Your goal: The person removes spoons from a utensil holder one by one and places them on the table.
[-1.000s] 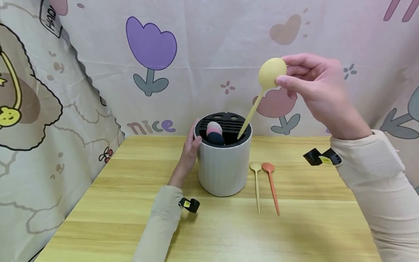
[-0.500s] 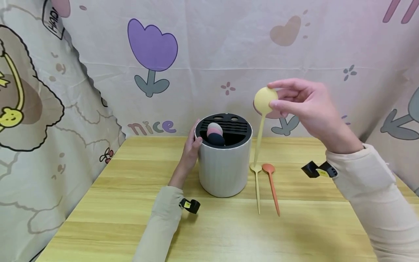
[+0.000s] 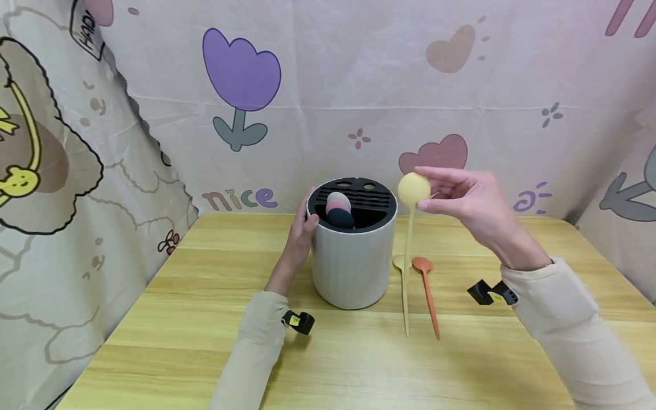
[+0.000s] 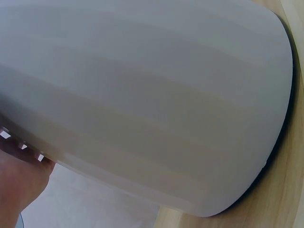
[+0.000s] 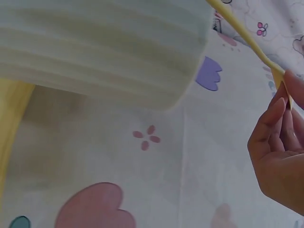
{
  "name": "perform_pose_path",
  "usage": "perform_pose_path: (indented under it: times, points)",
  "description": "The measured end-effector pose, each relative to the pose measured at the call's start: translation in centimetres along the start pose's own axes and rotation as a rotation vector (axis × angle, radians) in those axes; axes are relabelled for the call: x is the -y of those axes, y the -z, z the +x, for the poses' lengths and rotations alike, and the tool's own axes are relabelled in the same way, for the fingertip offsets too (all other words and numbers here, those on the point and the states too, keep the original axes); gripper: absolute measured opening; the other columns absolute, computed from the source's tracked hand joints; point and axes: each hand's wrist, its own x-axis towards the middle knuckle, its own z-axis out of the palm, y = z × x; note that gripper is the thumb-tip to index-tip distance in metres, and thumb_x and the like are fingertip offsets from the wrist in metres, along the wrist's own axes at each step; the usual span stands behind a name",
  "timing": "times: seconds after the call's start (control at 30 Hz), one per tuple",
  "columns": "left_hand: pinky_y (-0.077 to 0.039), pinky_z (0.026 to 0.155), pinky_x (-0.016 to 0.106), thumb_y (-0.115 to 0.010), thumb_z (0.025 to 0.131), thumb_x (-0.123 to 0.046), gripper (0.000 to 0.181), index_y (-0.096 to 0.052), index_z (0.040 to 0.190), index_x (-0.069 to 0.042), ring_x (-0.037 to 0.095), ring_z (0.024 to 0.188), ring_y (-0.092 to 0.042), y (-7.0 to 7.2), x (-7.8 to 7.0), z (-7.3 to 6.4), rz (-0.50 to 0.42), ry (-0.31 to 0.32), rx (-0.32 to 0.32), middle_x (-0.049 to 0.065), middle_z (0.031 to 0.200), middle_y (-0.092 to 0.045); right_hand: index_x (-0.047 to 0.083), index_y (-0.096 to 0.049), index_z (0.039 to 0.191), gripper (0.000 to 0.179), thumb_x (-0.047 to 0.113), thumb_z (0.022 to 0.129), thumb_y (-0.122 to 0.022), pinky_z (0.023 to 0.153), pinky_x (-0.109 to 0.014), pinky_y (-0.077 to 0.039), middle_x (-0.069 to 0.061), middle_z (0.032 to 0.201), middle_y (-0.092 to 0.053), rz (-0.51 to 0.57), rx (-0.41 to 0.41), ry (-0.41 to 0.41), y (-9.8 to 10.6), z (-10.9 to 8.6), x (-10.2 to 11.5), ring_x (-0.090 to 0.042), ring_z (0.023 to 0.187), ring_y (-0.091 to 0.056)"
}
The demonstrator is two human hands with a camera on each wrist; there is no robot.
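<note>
A white ribbed utensil holder with a black slotted top stands on the table. My left hand grips its left side, thumb at the rim; the fingers behind are mostly hidden. Beside the holder, my right hand pinches a yellow spoon by its bowl, the handle pointing down. In the right wrist view the spoon's yellow handle runs up from the fingertips. Behind that handle in the head view lies another yellow spoon, partly covered. An orange spoon lies to its right.
Rounded dark blue, pink and pale utensil heads stick out of the holder's front left opening. A wooden table extends around the holder. Printed cloth hangs behind and at both sides.
My right hand has lowered the yellow spoon from above the holder to its right side, bringing the handle down in front of the lying yellow spoon. The left hand stays on the holder.
</note>
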Motion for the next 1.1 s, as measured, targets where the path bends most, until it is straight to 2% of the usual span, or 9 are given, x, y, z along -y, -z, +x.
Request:
perform_pose_path:
  times: [0.13,0.23,0.47,0.6,0.77,0.93,1.1]
  points:
    - [-0.018,0.112,0.055,-0.041,0.086,-0.066,0.095,-0.015,0.154,-0.006,0.026,0.145,-0.016,0.0,0.0,-0.1,0.002,0.008,-0.003,0.013,0.16,-0.014,0.01,-0.066,0.126,0.055,-0.009,0.075,-0.076,0.076,-0.023,-0.054,-0.005,0.091,-0.073,-0.016,0.015,-0.031,0.0,-0.2,-1.1,-0.014,0.082,-0.067]
    - [-0.018,0.113,0.055,-0.04,0.088,-0.056,0.087,-0.015,0.155,-0.007,0.025,0.144,-0.016,0.0,-0.1,0.0,0.001,0.012,-0.006,0.011,0.16,-0.015,0.01,-0.065,0.128,0.057,-0.006,0.075,-0.078,0.075,-0.021,-0.053,-0.003,0.087,-0.073,-0.079,0.02,-0.048,0.1,-0.4,-1.8,-0.013,0.081,-0.066]
    - [-0.018,0.113,0.054,-0.042,0.084,-0.072,0.1,-0.016,0.155,-0.007,0.025,0.144,-0.017,-0.1,-0.1,0.0,-0.008,0.002,0.0,0.01,0.16,-0.016,0.002,-0.061,0.129,0.056,0.003,0.076,-0.08,0.074,-0.021,-0.053,0.0,0.082,-0.069,-0.254,0.045,-0.076,0.5,-0.7,-3.2,-0.011,0.077,-0.063]
    - [-0.018,0.113,0.054,-0.042,0.083,-0.073,0.101,-0.015,0.154,-0.006,0.024,0.144,-0.017,-0.1,-0.1,0.0,-0.006,0.002,-0.004,0.01,0.16,-0.016,0.0,-0.063,0.125,0.053,0.005,0.075,-0.081,0.074,-0.022,-0.053,-0.001,0.08,-0.067,-0.282,0.075,-0.089,0.8,-0.8,-4.1,-0.011,0.075,-0.062]
    - [-0.017,0.113,0.053,-0.042,0.084,-0.071,0.099,-0.015,0.154,-0.006,0.024,0.144,-0.016,-0.1,-0.1,0.0,-0.012,-0.003,-0.001,0.01,0.16,-0.016,-0.005,-0.061,0.124,0.053,0.002,0.076,-0.079,0.077,-0.028,-0.055,-0.002,0.092,-0.07,-0.24,0.141,-0.123,1.2,-0.9,-5.5,-0.014,0.082,-0.066]
    - [-0.018,0.113,0.054,-0.042,0.081,-0.076,0.104,-0.015,0.155,-0.007,0.024,0.144,-0.017,-0.1,-0.1,-0.1,-0.012,0.001,-0.003,0.01,0.159,-0.016,-0.004,-0.061,0.125,0.054,0.008,0.076,-0.08,0.078,-0.028,-0.055,-0.007,0.105,-0.069,-0.278,0.19,-0.18,1.4,-1.1,-6.9,-0.016,0.087,-0.068]
    - [-0.017,0.113,0.053,-0.042,0.082,-0.075,0.103,-0.015,0.155,-0.007,0.023,0.144,-0.017,-0.1,0.2,0.1,-0.013,-0.006,0.003,0.01,0.159,-0.016,-0.004,-0.06,0.127,0.056,0.01,0.077,-0.08,0.076,-0.025,-0.053,-0.018,0.114,-0.066,-0.315,0.205,-0.219,1.6,-1.4,-8.4,-0.015,0.089,-0.069]
